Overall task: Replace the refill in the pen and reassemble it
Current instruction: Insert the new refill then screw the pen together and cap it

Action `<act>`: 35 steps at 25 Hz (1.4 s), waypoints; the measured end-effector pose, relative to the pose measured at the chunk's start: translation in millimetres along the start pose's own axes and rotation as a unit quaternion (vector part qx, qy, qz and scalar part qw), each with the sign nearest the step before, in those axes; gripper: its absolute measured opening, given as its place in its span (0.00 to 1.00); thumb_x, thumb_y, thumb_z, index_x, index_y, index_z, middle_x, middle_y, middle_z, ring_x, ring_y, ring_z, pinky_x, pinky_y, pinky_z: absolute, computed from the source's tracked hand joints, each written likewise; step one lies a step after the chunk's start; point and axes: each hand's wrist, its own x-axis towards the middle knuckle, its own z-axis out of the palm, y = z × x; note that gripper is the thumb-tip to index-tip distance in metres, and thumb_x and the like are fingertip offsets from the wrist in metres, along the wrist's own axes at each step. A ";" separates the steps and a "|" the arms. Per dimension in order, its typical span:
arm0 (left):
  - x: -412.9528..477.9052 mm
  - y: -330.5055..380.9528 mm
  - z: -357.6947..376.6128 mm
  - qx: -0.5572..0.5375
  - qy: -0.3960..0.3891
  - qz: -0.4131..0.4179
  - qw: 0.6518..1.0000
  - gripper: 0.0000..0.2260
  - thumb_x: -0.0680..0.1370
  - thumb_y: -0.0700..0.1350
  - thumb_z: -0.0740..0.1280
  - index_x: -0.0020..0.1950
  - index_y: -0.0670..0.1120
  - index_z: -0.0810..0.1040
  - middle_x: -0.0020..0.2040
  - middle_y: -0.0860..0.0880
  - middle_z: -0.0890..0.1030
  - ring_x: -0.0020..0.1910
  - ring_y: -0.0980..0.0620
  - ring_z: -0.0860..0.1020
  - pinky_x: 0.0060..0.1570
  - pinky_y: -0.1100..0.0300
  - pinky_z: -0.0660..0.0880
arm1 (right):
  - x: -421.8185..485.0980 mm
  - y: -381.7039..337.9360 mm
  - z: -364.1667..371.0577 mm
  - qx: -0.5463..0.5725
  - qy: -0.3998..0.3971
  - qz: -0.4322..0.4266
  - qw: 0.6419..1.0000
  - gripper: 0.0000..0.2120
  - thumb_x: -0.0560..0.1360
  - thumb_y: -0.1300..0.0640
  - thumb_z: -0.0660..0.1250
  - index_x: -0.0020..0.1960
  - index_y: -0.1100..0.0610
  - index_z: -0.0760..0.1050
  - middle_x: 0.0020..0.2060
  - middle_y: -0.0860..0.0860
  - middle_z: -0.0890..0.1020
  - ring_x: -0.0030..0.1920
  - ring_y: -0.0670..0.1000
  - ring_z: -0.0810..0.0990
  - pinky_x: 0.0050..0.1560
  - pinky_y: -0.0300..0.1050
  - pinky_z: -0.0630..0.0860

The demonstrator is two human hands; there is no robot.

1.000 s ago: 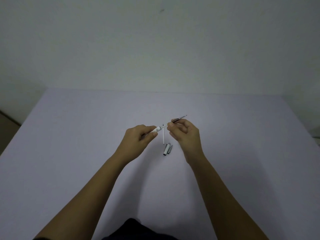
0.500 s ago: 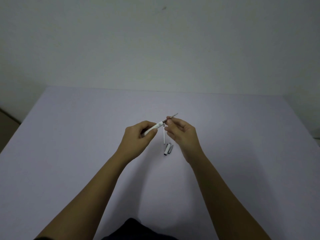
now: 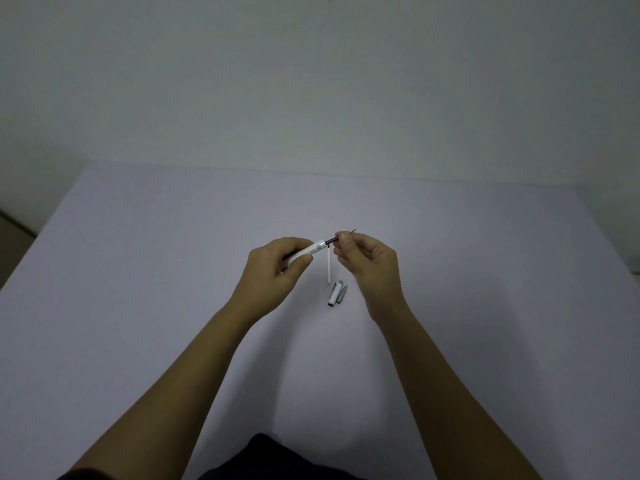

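Note:
My left hand [image 3: 277, 268] grips a white pen barrel [image 3: 306, 252], its open end pointing up and right. A dark refill [image 3: 333, 240] sticks out of that end, and my right hand [image 3: 369, 263] pinches it near its tip, which shows past the fingers. Most of the refill is inside the barrel. A thin white refill [image 3: 328, 268] lies on the table between my hands. Just below it lies the white and silver pen cap [image 3: 336, 293] with its clip.
The work happens near the middle of a pale lilac table [image 3: 138, 271]. A plain wall rises behind the far edge. The table's left edge drops to a darker floor [image 3: 10, 233]. A dark piece of clothing [image 3: 263, 459] shows at the bottom.
The dark refill has slid further into the barrel; much less of it sticks out. My right hand moved left toward my left hand. The cap and white refill stayed put.

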 end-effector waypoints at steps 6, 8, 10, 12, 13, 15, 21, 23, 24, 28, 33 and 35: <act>4.2 -2.8 4.6 -0.011 0.007 -0.011 1.000 0.06 0.76 0.42 0.66 0.51 0.48 0.80 0.37 0.61 0.77 0.36 0.64 0.73 0.35 0.76 0.67 | 8.5 1.9 -1.8 -0.013 -0.008 0.003 1.000 0.06 0.75 0.58 0.67 0.44 0.51 0.82 0.36 0.45 0.86 0.41 0.44 0.84 0.45 0.34 0.79; 3.9 -5.4 5.4 -0.019 0.004 -0.018 1.000 0.06 0.76 0.42 0.66 0.52 0.49 0.80 0.37 0.61 0.78 0.35 0.64 0.73 0.35 0.75 0.67 | 11.9 3.4 -4.9 -0.027 -0.016 0.008 0.999 0.06 0.75 0.58 0.67 0.44 0.50 0.82 0.35 0.45 0.86 0.41 0.44 0.84 0.45 0.34 0.79; 4.5 -7.7 5.8 -0.026 -0.003 -0.026 0.999 0.07 0.76 0.42 0.66 0.52 0.50 0.80 0.38 0.62 0.78 0.35 0.64 0.73 0.34 0.75 0.67 | 14.5 6.0 -7.0 -0.028 -0.022 0.017 0.999 0.06 0.75 0.57 0.68 0.44 0.49 0.83 0.35 0.44 0.86 0.42 0.44 0.85 0.45 0.34 0.79; 5.9 -9.2 5.7 -0.037 -0.004 -0.040 0.999 0.06 0.76 0.43 0.66 0.51 0.53 0.80 0.38 0.61 0.78 0.35 0.64 0.73 0.34 0.75 0.67 | 16.0 10.9 -7.9 -0.031 -0.036 0.030 0.998 0.05 0.74 0.56 0.68 0.45 0.49 0.82 0.37 0.45 0.86 0.44 0.44 0.85 0.47 0.35 0.80; 6.8 -9.5 5.4 -0.045 -0.002 -0.048 0.998 0.06 0.76 0.44 0.66 0.50 0.54 0.79 0.38 0.60 0.79 0.35 0.64 0.73 0.34 0.75 0.67 | 17.0 14.1 -9.0 -0.034 -0.045 0.036 0.998 0.05 0.74 0.56 0.68 0.46 0.48 0.82 0.38 0.45 0.86 0.45 0.45 0.85 0.49 0.36 0.80; 8.6 -9.6 4.7 -0.064 0.002 -0.059 0.996 0.07 0.76 0.45 0.66 0.49 0.58 0.78 0.38 0.60 0.79 0.34 0.64 0.73 0.34 0.75 0.67 | 21.3 22.8 -15.2 -0.043 -0.040 0.045 0.997 0.05 0.74 0.55 0.69 0.47 0.47 0.82 0.40 0.44 0.86 0.46 0.45 0.84 0.51 0.37 0.80; 13.3 -14.3 4.6 -0.089 0.010 -0.087 0.992 0.10 0.77 0.47 0.66 0.46 0.64 0.76 0.38 0.56 0.78 0.32 0.62 0.70 0.33 0.74 0.67 | 40.4 79.1 -44.9 -0.337 0.066 0.104 0.933 0.08 0.74 0.56 0.68 0.50 0.57 0.81 0.44 0.53 0.84 0.49 0.52 0.83 0.47 0.36 0.74; 14.9 -17.5 5.0 -0.087 0.010 -0.094 0.992 0.10 0.77 0.47 0.66 0.46 0.64 0.76 0.37 0.57 0.78 0.31 0.62 0.70 0.32 0.74 0.67 | 42.5 99.8 -47.0 -0.399 0.034 0.125 0.908 0.10 0.73 0.57 0.68 0.52 0.60 0.80 0.47 0.57 0.84 0.49 0.53 0.82 0.48 0.37 0.71; 15.8 -18.7 5.3 -0.083 0.009 -0.096 0.992 0.10 0.77 0.47 0.65 0.46 0.64 0.76 0.37 0.57 0.78 0.31 0.62 0.70 0.32 0.74 0.67 | 43.5 106.9 -46.8 -0.420 0.025 0.132 0.898 0.10 0.73 0.57 0.68 0.52 0.61 0.80 0.48 0.58 0.84 0.49 0.54 0.82 0.48 0.38 0.71; 17.1 -26.3 7.0 -0.072 -0.003 -0.108 0.992 0.08 0.77 0.47 0.65 0.47 0.62 0.76 0.37 0.57 0.78 0.31 0.62 0.70 0.31 0.74 0.66 | 52.8 123.9 -44.7 -0.467 0.030 0.163 0.869 0.12 0.73 0.56 0.69 0.53 0.62 0.79 0.50 0.58 0.83 0.52 0.56 0.80 0.52 0.42 0.73; 17.5 -32.7 10.6 -0.072 -0.001 -0.121 0.990 0.07 0.77 0.47 0.65 0.48 0.61 0.77 0.36 0.58 0.77 0.31 0.62 0.69 0.32 0.74 0.67 | 56.7 127.8 -40.8 -0.467 0.045 0.183 0.864 0.11 0.72 0.58 0.69 0.52 0.62 0.79 0.51 0.58 0.83 0.53 0.56 0.80 0.46 0.38 0.69; 18.7 -32.7 13.0 -0.071 -0.003 -0.124 0.990 0.07 0.77 0.47 0.65 0.48 0.61 0.77 0.36 0.59 0.77 0.31 0.62 0.70 0.31 0.75 0.67 | 56.0 128.3 -42.8 -0.467 0.053 0.201 0.860 0.10 0.71 0.59 0.69 0.52 0.61 0.79 0.51 0.57 0.83 0.52 0.55 0.80 0.44 0.36 0.68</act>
